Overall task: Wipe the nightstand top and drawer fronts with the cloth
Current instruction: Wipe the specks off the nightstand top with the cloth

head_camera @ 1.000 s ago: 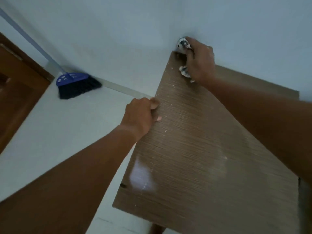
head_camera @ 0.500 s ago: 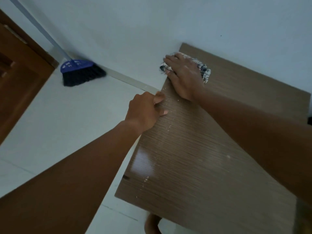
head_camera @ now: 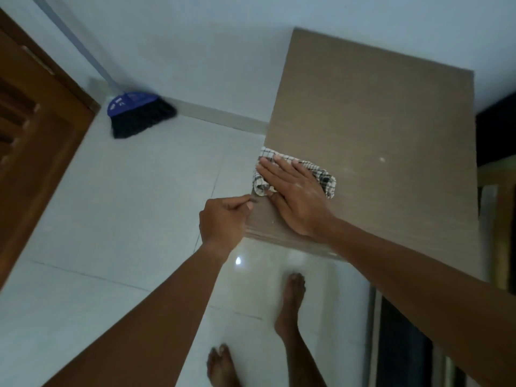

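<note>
The brown wood-grain nightstand top [head_camera: 385,129] fills the upper right of the head view. A white and dark checked cloth [head_camera: 325,177] lies bunched at its near-left edge. My right hand [head_camera: 296,194] presses flat on the cloth, fingers spread and pointing left. My left hand [head_camera: 223,219] is curled around the nightstand's left edge close to the front corner, just below the cloth. The drawer fronts are hidden under the top.
A blue broom [head_camera: 136,113] with black bristles leans at the wall on the left. A brown wooden door [head_camera: 30,141] stands at far left. My bare feet [head_camera: 290,300] rest on the pale tiled floor. A dark bed frame edge [head_camera: 497,208] sits at right.
My right hand has swept the cloth from the far-left corner down the left edge toward the front. The left hand has slid toward the front corner. The view pulled back.
</note>
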The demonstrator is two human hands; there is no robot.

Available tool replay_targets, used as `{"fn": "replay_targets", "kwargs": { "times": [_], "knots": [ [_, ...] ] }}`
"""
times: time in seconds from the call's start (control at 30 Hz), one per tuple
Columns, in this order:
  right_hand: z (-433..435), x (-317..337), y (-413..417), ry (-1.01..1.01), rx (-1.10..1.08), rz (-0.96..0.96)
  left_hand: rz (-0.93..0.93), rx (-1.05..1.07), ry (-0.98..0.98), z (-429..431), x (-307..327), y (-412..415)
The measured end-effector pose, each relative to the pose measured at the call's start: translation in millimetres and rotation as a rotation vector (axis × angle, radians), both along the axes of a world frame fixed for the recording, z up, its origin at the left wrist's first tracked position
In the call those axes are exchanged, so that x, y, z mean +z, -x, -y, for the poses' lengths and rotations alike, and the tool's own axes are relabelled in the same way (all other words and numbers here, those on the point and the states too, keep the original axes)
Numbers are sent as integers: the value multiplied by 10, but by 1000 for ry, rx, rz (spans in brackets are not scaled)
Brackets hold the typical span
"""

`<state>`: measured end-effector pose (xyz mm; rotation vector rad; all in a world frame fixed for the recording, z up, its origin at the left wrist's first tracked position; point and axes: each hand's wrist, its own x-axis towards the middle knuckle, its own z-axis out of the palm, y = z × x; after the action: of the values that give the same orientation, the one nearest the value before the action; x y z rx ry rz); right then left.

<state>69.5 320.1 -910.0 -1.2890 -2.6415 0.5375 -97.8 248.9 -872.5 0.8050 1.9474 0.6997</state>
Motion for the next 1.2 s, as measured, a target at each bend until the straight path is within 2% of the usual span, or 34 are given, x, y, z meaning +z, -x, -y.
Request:
{"fn": "replay_targets", "kwargs": {
  "times": [0.13,0.27,0.4,0.5,0.6,0.67,0.7,0.77,0.83,0.93,1.0,1.1,1.2],
  "knots": [
    [-74,-123,131,-5,101,-27,121,102,28,-232,-143,253],
    [-37,-114,-113,-60,250,-64,244,167,68,-413,-145,195],
    [-77,-55,-431,-164,373,-6,161,157,14,-543,-44,105],
    [66,86,-573,-172,186,-179,76,138,-31,-442,53,57],
    [331,368,-420,-168,-103,-410,109,131,-57,-234,99,100],
    [541,521,-102,-111,-221,-442,160,121,-35,-67,145,186],
    [639,564,88,-65,-262,-416,188,118,-29,20,187,248],
    [870,573,455,-19,-294,-237,250,97,-43,226,309,371],
    [1208,490,788,-82,-271,-25,321,93,-30,565,467,525],
    [1842,446,1208,-77,-323,55,416,107,13,1244,544,847],
    [2174,452,1395,-49,-348,69,224,3,-61,1658,467,1010],
    [2298,497,1465,12,-368,134,-305,-222,-167,1970,429,1044],
    [2339,490,1312,61,-383,164,-582,-508,-248,2148,461,954]
  ]
}}
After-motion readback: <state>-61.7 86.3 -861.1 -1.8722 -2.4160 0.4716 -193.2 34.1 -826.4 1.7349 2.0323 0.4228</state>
